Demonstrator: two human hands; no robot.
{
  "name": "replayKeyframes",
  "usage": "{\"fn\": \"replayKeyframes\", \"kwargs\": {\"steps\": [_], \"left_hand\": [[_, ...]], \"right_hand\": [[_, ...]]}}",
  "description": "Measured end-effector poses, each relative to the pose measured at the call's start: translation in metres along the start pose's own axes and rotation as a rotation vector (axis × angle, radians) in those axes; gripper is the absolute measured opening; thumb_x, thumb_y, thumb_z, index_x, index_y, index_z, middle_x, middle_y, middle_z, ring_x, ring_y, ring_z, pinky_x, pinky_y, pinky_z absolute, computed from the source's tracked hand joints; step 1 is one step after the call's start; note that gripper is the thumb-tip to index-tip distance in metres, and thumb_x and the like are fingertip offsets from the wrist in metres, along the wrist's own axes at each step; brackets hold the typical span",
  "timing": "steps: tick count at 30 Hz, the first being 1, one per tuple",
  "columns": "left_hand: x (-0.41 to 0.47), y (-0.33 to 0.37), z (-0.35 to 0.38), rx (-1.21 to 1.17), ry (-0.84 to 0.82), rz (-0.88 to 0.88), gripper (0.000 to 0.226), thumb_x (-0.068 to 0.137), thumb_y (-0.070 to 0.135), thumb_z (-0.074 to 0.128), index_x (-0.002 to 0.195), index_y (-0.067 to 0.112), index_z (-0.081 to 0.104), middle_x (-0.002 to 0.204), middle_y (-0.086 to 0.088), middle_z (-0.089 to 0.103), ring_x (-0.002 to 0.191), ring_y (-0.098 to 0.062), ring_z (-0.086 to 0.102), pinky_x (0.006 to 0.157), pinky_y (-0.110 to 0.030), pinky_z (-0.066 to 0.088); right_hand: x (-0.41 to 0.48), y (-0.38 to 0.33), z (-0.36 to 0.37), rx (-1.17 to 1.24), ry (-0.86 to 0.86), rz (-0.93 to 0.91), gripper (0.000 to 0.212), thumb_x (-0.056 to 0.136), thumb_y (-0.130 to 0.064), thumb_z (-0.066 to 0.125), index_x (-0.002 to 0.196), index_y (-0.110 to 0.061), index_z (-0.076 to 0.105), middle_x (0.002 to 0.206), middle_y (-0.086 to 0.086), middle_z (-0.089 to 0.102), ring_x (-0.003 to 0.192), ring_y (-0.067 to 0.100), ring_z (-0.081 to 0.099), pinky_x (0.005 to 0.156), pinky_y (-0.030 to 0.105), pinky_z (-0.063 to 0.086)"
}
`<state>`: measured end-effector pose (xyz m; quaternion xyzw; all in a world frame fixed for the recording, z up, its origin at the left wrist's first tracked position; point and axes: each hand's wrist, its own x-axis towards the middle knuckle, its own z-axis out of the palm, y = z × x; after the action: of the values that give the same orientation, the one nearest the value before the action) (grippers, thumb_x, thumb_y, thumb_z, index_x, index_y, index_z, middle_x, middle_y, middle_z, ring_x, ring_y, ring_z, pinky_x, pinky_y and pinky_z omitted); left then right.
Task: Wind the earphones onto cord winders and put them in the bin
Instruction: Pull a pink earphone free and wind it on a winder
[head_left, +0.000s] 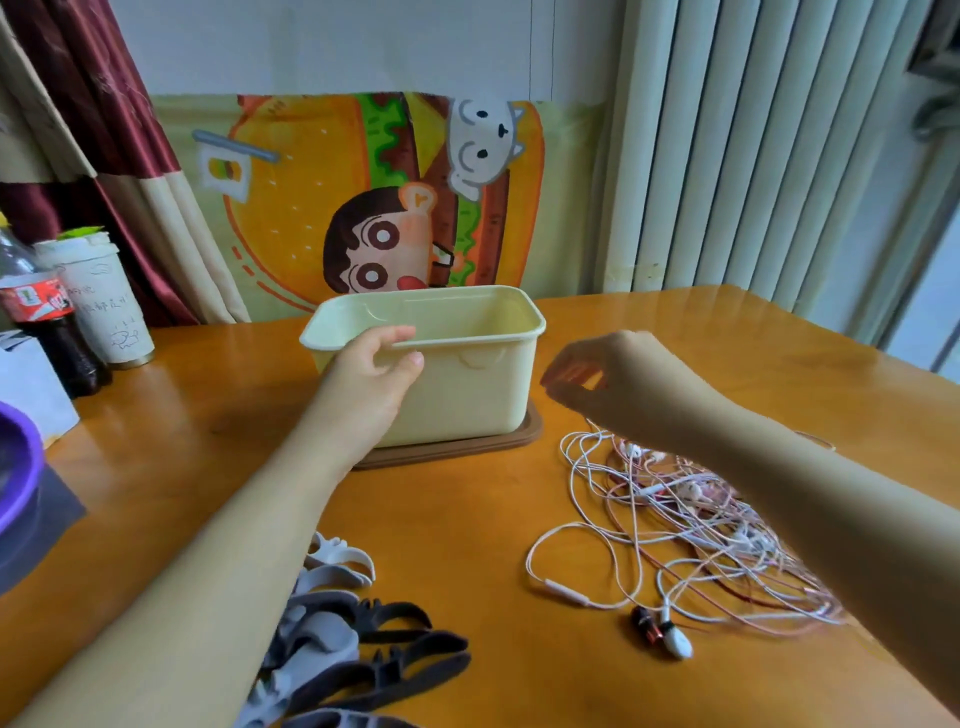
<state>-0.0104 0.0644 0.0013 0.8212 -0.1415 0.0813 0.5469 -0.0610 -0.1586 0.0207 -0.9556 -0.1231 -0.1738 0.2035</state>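
Bin: pale yellow bin (467, 400), open-topped, standing on a brown lid (467, 451) at the middle of the table.
Earphones: a tangle of white and pink earphones (696, 525) lying loose to the right of the bin.
Cord winders: grey, white and black cord winders (363, 639) heaped near me, under my left forearm.
My left hand (375, 370): grips the bin's near rim, fingers curled over it and thumb on the outer wall.
My right hand (602, 371): above the tangle, fingers bent and blurred; I cannot tell if it pinches anything.
Writing: red-labelled cola bottle (44, 322) and scribbled paper cup (111, 306) at left, neither legible.
Surface: glossy orange-brown wooden table (727, 353).
Room: cartoon burger poster (322, 171), white radiator (737, 145), maroon curtain (88, 93).
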Motion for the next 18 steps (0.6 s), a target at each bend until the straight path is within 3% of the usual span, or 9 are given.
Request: {"fn": "replayKeyframes", "kwargs": {"steps": [2, 3, 5, 8, 12, 16, 18], "left_hand": [[-0.012, 0.011, 0.012, 0.162, -0.077, 0.080, 0.017, 0.097, 0.023, 0.057, 0.111, 0.032, 0.061, 0.095, 0.013, 0.060, 0.077, -0.002, 0.053, 0.061, -0.013, 0.041], [-0.018, 0.015, 0.019, 0.249, -0.194, 0.118, 0.015, 0.096, 0.022, 0.059, 0.107, 0.032, 0.064, 0.094, 0.016, 0.061, 0.077, -0.001, 0.054, 0.058, -0.012, 0.040], [-0.035, 0.019, 0.038, 0.428, -0.509, 0.166, 0.016, 0.094, 0.022, 0.063, 0.107, 0.029, 0.068, 0.094, 0.019, 0.061, 0.087, -0.001, 0.057, 0.065, -0.007, 0.043], [-0.055, 0.014, 0.067, 0.660, -0.777, 0.232, 0.019, 0.089, 0.027, 0.069, 0.108, 0.029, 0.070, 0.103, 0.015, 0.061, 0.105, -0.007, 0.057, 0.090, -0.022, 0.045], [-0.069, 0.006, 0.089, 0.677, -0.876, 0.156, 0.014, 0.085, 0.028, 0.072, 0.089, 0.036, 0.060, 0.109, 0.007, 0.066, 0.103, -0.015, 0.062, 0.094, -0.038, 0.050], [-0.066, 0.011, 0.088, 0.830, -0.803, 0.224, 0.008, 0.096, 0.032, 0.058, 0.101, 0.027, 0.062, 0.108, 0.002, 0.064, 0.099, -0.018, 0.059, 0.085, -0.032, 0.047], [-0.060, 0.020, 0.077, 0.739, -0.734, 0.224, 0.011, 0.100, 0.031, 0.051, 0.092, 0.026, 0.056, 0.097, 0.006, 0.066, 0.088, -0.011, 0.059, 0.076, -0.026, 0.045]], "right_hand": [[-0.018, 0.000, -0.006, -0.023, -0.259, -0.031, 0.017, 0.090, -0.025, 0.062, 0.104, -0.023, 0.071, 0.100, -0.012, 0.070, 0.084, -0.001, 0.065, 0.075, 0.010, 0.052], [-0.027, 0.000, -0.006, -0.035, -0.390, -0.031, 0.016, 0.090, -0.027, 0.062, 0.103, -0.024, 0.071, 0.100, -0.015, 0.070, 0.085, -0.002, 0.064, 0.073, 0.007, 0.050], [-0.045, -0.001, -0.002, -0.061, -0.595, -0.034, 0.016, 0.090, -0.029, 0.062, 0.102, -0.026, 0.072, 0.101, -0.015, 0.071, 0.088, -0.002, 0.065, 0.076, 0.010, 0.050], [-0.064, -0.003, 0.009, -0.088, -0.739, -0.057, 0.019, 0.090, -0.028, 0.063, 0.106, -0.024, 0.071, 0.103, -0.010, 0.072, 0.091, 0.002, 0.065, 0.080, 0.016, 0.050], [-0.072, 0.000, 0.014, -0.134, -0.733, -0.058, 0.024, 0.088, -0.030, 0.065, 0.111, -0.022, 0.069, 0.104, -0.005, 0.071, 0.091, 0.008, 0.064, 0.065, 0.005, 0.040], [-0.080, 0.004, 0.017, -0.198, -0.699, -0.006, 0.034, 0.085, -0.043, 0.066, 0.111, -0.021, 0.067, 0.106, -0.006, 0.068, 0.093, 0.011, 0.061, 0.079, 0.023, 0.049], [-0.082, 0.007, 0.016, -0.258, -0.644, 0.008, 0.034, 0.084, -0.048, 0.064, 0.106, -0.022, 0.066, 0.104, -0.005, 0.066, 0.088, 0.012, 0.058, 0.072, 0.026, 0.049]]}}
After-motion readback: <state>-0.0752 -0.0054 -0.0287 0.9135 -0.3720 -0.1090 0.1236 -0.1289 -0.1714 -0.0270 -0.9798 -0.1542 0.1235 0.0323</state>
